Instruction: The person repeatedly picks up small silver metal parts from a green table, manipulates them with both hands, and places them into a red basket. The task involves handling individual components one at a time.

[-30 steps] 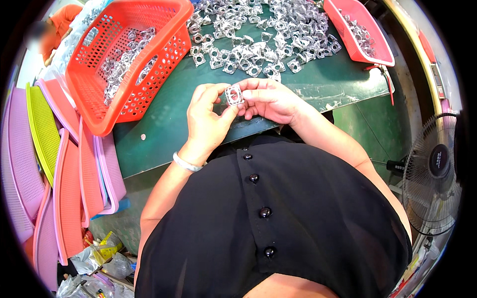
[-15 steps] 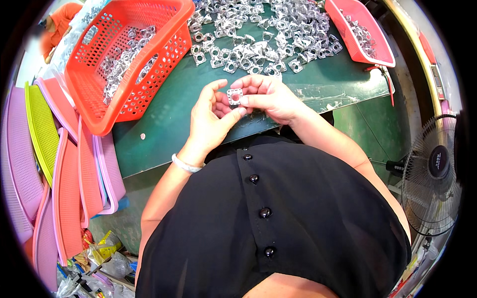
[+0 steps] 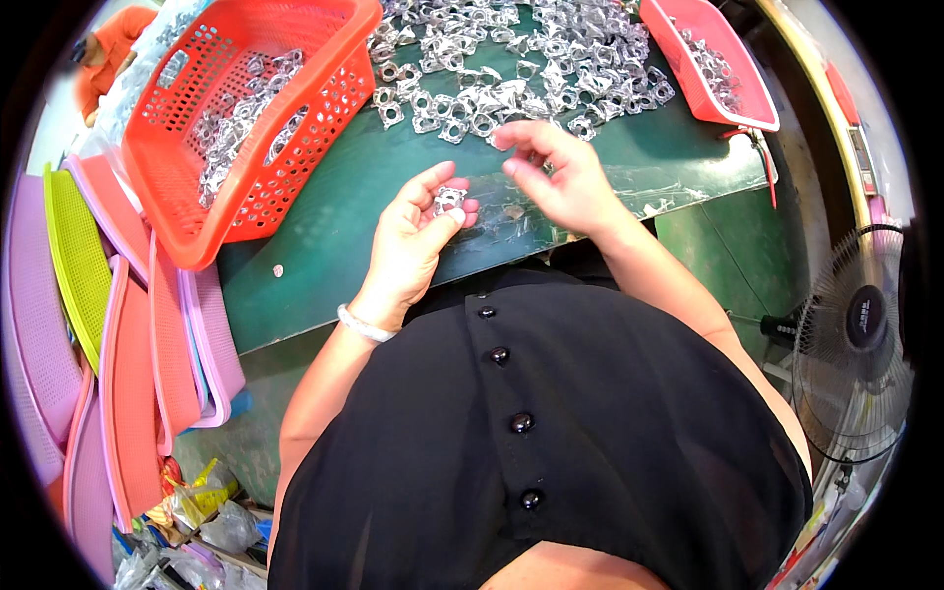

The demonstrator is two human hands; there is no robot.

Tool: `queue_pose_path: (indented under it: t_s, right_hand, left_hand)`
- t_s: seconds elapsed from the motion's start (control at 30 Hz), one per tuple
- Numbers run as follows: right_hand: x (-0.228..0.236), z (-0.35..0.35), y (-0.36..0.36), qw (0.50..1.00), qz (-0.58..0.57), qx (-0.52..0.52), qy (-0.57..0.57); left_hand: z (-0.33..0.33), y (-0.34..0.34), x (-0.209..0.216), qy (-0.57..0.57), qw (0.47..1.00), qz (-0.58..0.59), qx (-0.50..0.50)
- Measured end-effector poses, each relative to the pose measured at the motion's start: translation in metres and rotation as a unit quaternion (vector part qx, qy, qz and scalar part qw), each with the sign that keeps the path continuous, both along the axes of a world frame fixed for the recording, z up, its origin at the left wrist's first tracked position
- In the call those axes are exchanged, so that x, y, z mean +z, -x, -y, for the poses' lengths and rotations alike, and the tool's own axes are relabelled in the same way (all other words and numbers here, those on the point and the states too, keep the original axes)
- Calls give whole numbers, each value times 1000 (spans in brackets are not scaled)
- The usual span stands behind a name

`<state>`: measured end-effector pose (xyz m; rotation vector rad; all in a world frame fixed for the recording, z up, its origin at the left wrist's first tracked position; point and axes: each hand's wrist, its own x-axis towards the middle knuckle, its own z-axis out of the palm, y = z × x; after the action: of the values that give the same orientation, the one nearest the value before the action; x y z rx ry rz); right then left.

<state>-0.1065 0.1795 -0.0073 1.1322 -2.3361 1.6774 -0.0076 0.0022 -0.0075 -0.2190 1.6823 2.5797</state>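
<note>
A small square silvery metal part (image 3: 449, 201) with a round hole sits between the thumb and fingers of my left hand (image 3: 411, 228), just above the table's near edge. My right hand (image 3: 559, 177) hovers to the right and farther out, thumb and fingers apart, with nothing visible between them. Its fingertips come close to the near edge of a loose heap of the same metal parts (image 3: 511, 74), spread over the far side of the green table (image 3: 324, 265).
A red perforated basket (image 3: 251, 202) holding more metal parts stands at the left of the table. A pink tray (image 3: 752, 108) with parts lies far right. Stacked coloured baskets (image 3: 128, 383) lean at the left, a fan (image 3: 854, 324) stands at right, and another person (image 3: 108, 59) is far left.
My right hand has let go of the metal part and moved right and away, toward the heap. The part stays in my left hand, now tilted differently.
</note>
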Motion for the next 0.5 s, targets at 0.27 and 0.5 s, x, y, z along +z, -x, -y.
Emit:
queue_pose_path:
  t_s: [0.27,0.5]
  right_hand:
    - [3,-40,14,973,-65,-110,-191]
    - [-3,-37,8,964,-87,-103,-231]
  left_hand:
    - [5,-4,2,-27,998,52,-12]
    - [3,1,3,9,997,78,-25]
